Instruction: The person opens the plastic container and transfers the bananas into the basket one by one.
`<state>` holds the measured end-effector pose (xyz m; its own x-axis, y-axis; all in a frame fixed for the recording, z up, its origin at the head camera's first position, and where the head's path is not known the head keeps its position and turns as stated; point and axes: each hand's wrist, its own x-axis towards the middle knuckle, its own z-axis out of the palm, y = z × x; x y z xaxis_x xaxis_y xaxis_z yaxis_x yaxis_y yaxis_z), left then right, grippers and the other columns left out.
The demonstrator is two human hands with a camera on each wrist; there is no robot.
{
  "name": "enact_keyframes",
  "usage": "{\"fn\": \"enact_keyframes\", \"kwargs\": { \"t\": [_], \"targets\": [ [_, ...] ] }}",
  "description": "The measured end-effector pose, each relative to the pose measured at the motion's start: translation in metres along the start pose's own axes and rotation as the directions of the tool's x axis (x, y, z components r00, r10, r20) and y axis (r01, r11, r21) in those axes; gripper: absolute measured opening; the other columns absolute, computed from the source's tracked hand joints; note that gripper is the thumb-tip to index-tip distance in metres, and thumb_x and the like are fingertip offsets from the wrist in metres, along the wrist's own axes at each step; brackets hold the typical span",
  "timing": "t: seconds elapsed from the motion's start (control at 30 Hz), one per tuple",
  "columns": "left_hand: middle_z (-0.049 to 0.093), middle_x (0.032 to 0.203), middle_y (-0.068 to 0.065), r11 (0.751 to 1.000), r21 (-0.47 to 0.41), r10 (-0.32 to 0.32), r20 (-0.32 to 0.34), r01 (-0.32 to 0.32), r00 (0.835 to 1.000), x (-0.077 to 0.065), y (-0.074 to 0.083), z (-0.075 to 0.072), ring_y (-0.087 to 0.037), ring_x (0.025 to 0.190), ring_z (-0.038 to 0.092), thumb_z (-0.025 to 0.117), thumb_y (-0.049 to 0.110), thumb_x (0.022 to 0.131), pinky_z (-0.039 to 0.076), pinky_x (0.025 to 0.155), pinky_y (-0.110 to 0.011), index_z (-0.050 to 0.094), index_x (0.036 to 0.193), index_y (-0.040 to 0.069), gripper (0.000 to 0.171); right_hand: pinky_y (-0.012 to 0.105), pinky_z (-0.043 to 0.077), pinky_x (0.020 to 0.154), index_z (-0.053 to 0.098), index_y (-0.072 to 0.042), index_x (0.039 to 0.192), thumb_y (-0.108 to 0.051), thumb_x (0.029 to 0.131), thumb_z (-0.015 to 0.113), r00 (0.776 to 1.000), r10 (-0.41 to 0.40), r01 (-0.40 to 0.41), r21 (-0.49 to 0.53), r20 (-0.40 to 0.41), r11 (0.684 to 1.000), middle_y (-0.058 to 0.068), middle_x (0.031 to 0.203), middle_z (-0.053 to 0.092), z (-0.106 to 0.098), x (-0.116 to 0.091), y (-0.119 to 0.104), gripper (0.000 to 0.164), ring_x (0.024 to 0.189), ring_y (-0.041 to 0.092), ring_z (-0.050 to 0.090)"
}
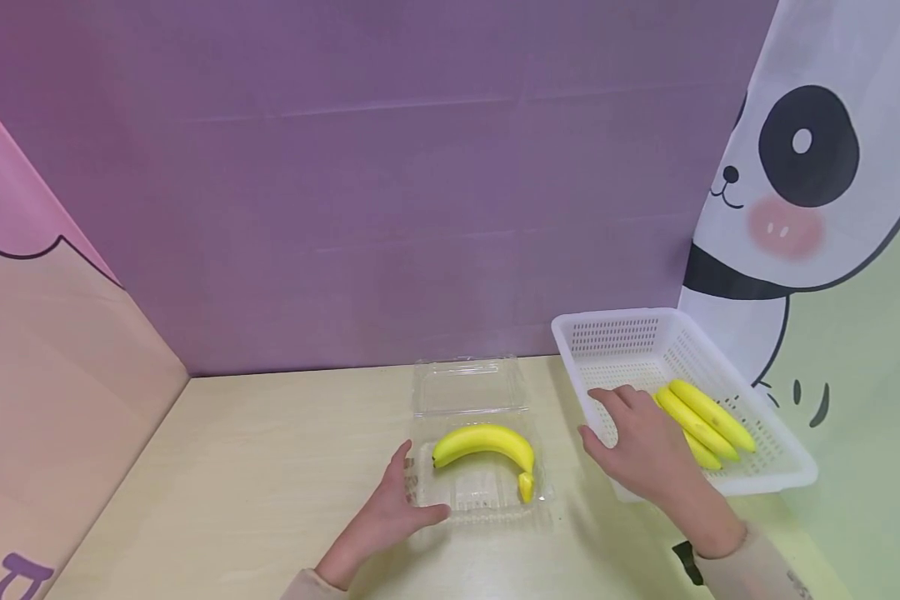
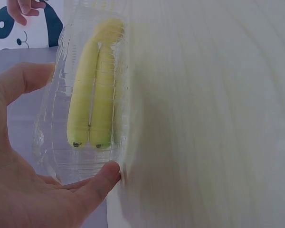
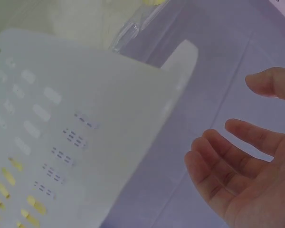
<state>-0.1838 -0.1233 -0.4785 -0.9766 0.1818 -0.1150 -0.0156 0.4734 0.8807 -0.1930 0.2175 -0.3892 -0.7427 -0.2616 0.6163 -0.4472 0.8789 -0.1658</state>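
A clear plastic clamshell box lies with its lid folded back. A yellow banana rests curved inside it. My left hand holds the box's left end, thumb at the near corner and another finger along the far side. Through the plastic in the left wrist view, two yellow lengths of banana show side by side. Over the left rim of a white basket hovers my right hand, fingers loosely bent, with nothing in its grasp. Several bananas lie in the basket, partly hidden by that hand.
The perforated basket stands at the table's right side, close to a panda-print wall. A purple cloth backdrop rises behind the table. Another printed panel stands at the left.
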Motion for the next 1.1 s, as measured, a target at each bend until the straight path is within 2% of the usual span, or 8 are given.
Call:
{"fn": "enact_keyframes", "kwargs": {
  "t": [0.2,0.47,0.9,1.1],
  "targets": [
    [0.027,0.160,-0.028,1.000,0.002,0.002,-0.001,-0.002,1.000,0.000,-0.001,0.000,-0.048,0.141,0.038,0.088,0.031,0.077,0.037,0.108,-0.064,0.008,0.162,0.006,0.119,0.041,0.051,0.057,0.071,-0.006,0.115,-0.023,0.081,0.077,1.000,0.015,-0.016,0.010,0.012,1.000,0.011,0.103,0.066,0.006,0.000,-0.005,0.038,0.087,0.031,0.061],
    [0.027,0.159,-0.029,1.000,-0.003,0.006,0.003,-0.006,1.000,0.001,-0.002,0.000,-0.049,0.139,0.038,0.087,0.030,0.078,0.037,0.108,-0.065,0.007,0.162,0.006,0.118,0.043,0.053,0.061,0.071,-0.006,0.114,-0.026,0.082,0.077,1.000,-0.014,0.014,0.018,0.005,1.000,0.011,0.102,0.066,0.012,0.006,-0.012,0.038,0.087,0.032,0.062],
    [0.028,0.158,-0.031,1.000,0.006,0.014,0.005,-0.014,1.000,0.000,-0.001,0.000,-0.050,0.138,0.040,0.087,0.030,0.079,0.038,0.107,-0.064,0.007,0.161,0.004,0.117,0.040,0.053,0.062,0.071,-0.003,0.112,-0.025,0.080,0.079,0.998,-0.055,0.055,0.039,-0.010,0.998,0.011,0.099,0.066,0.021,0.011,-0.023,0.040,0.084,0.030,0.061],
    [0.027,0.158,-0.030,1.000,-0.008,0.015,0.012,-0.015,1.000,-0.001,-0.001,0.000,-0.050,0.136,0.042,0.087,0.029,0.079,0.040,0.106,-0.063,0.006,0.161,0.004,0.117,0.038,0.053,0.061,0.071,-0.004,0.113,-0.025,0.081,0.079,0.999,-0.050,0.049,0.050,0.016,0.998,0.008,0.100,0.065,0.025,0.013,-0.028,0.039,0.085,0.029,0.061]
  ]
}}
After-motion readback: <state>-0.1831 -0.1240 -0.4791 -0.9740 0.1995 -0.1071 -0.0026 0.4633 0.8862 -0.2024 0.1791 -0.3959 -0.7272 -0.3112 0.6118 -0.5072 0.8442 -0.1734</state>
